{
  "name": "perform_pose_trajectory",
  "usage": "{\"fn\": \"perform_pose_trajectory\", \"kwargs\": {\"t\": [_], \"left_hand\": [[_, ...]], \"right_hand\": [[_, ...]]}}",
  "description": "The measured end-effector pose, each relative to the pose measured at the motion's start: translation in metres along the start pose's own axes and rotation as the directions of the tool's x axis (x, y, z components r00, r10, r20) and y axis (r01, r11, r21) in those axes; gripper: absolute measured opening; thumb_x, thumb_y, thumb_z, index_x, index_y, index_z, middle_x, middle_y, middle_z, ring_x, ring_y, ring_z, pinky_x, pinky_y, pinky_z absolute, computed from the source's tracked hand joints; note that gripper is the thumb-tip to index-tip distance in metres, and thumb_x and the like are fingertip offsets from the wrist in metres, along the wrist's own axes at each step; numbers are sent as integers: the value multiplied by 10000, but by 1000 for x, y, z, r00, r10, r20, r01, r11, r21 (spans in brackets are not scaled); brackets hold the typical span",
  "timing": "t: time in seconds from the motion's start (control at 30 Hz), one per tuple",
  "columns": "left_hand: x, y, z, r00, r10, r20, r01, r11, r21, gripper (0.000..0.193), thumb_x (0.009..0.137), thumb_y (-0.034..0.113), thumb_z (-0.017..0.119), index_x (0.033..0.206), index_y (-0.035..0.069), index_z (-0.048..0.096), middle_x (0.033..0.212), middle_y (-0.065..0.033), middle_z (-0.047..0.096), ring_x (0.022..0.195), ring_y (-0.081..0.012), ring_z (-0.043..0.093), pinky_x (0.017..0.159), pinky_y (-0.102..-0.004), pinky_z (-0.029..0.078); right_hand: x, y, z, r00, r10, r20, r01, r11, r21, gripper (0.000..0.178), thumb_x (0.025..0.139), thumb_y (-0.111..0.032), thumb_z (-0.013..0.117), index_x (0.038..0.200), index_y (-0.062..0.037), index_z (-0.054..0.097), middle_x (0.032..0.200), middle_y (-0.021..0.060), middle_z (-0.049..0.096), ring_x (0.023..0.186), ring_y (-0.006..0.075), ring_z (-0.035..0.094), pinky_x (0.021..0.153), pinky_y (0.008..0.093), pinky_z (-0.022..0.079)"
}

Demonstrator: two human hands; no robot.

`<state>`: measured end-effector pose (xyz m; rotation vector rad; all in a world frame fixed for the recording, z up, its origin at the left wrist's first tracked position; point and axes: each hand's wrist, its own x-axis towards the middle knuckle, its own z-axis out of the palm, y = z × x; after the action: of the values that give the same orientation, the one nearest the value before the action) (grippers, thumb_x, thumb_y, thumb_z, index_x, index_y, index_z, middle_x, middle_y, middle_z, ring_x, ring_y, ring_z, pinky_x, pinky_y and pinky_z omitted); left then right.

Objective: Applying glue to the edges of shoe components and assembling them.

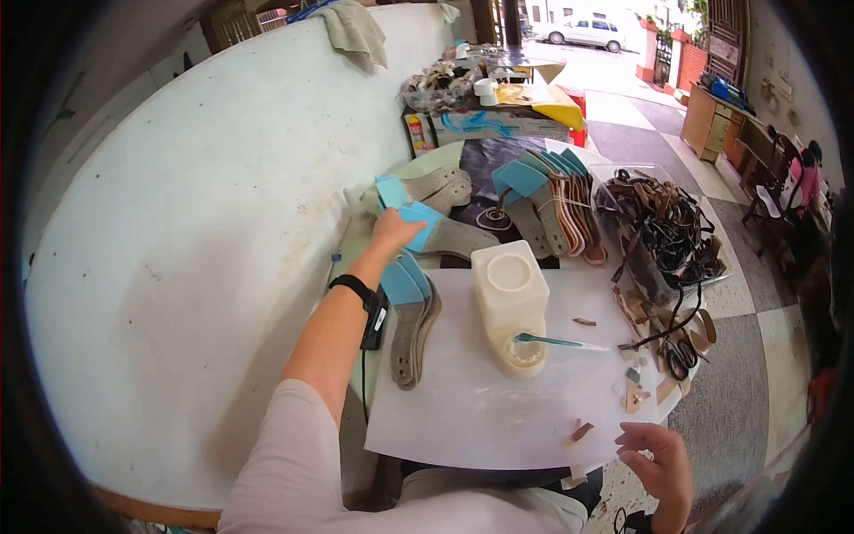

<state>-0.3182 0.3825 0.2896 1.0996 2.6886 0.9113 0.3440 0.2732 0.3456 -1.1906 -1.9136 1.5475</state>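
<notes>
A person's left hand (398, 233) stretches out over a round bench (431, 163), its fingers on the blue end of a flat grey sole-shaped piece (461, 238) at the bench's far left; whether that grip is closed on the piece cannot be told. The right hand (658, 458) hangs just beyond the near right edge, its grip loosely wide and holding nothing. Nearer than the left hand lies a stack of similar blue-ended pieces (411, 338); a larger fanned bundle (574, 214) rests toward the far right. In the middle, on a white sheet (445, 427), is a cream plastic container (509, 298) with a teal brush (565, 341) across its round opening. To the right, a clear bin (639, 276) overflows with dark straps (667, 222), with black-handled scissors (680, 358) near it.
</notes>
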Motion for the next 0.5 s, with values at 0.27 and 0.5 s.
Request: {"fn": "perform_pose_trajectory", "kwargs": {"t": [0.27, 0.5], "left_hand": [[6, 32, -28, 892, -270, 362, 324, 941, -97, 819, 859, 207, 917, 1493, -118, 515, 1395, -247, 671, 1227, -335, 720, 925, -495, 627], [0, 16, -24, 991, 7, 134, 50, 909, -413, 529, 833, 241, 914, 1218, -65, 721, 1162, -227, 781, 988, -351, 783, 797, -477, 613]], "right_hand": [[-6, 13, 8, 997, 47, -59, -39, 992, 124, 456, 908, 97, 760, 1356, 60, 687, 1113, 142, 791, 990, 192, 766, 914, 329, 608], [7, -2, 20, 999, 39, 9, -40, 994, 102, 471, 906, 110, 747, 1371, 70, 676, 1114, 158, 785, 999, 207, 765, 919, 330, 607]]}}
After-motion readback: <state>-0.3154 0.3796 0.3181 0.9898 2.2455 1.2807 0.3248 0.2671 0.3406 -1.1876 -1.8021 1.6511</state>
